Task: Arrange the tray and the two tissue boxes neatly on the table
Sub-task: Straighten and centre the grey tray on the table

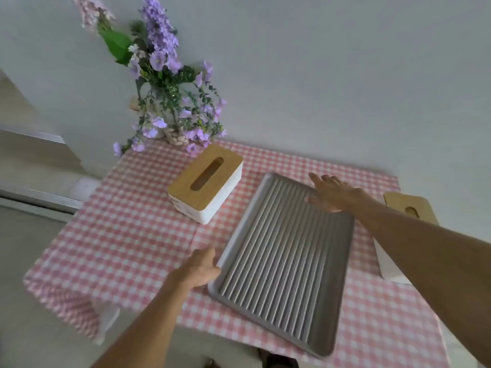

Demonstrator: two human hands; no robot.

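Note:
A grey ribbed tray (284, 264) with a pale rim lies skewed in the middle of the table. My left hand (200, 268) rests against its left rim, fingers curled at the edge. My right hand (332, 193) hovers open over the tray's far right corner, fingers spread. A white tissue box with a wooden lid (206, 181) stands to the tray's far left, apart from it. A second tissue box (403, 208) sits at the right, largely hidden behind my right forearm.
A pink-and-white checked cloth (127, 235) covers the table, which stands against a white wall. A vase of purple flowers (170, 107) stands at the far left corner, just behind the first tissue box. The cloth hangs over the left and near edges.

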